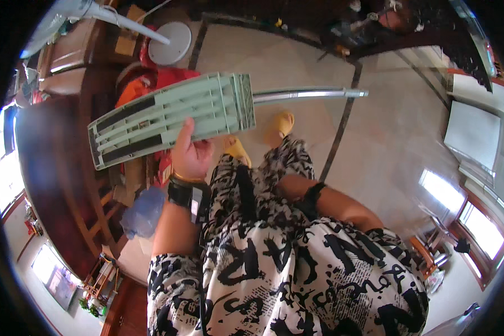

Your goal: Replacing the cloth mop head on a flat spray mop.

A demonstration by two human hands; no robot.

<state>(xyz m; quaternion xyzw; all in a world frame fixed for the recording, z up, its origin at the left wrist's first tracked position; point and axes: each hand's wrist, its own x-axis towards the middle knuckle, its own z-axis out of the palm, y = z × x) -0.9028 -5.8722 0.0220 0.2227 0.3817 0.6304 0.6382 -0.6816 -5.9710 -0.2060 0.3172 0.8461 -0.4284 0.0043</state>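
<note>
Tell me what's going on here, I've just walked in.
A person wearing yellow slippers stands on a pale floor, the left hand gripping a pale green ribbed plastic frame by its near edge. A shiny metal tube juts out past the frame's right end; whether the two are joined isn't clear. The right hand is down by the patterned trousers, and its fingers can't be made out.

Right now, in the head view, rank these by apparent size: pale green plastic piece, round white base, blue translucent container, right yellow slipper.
Largest: pale green plastic piece, held closer to the camera.
Middle: round white base and blue translucent container, too alike to rank.
Smallest: right yellow slipper.
</note>
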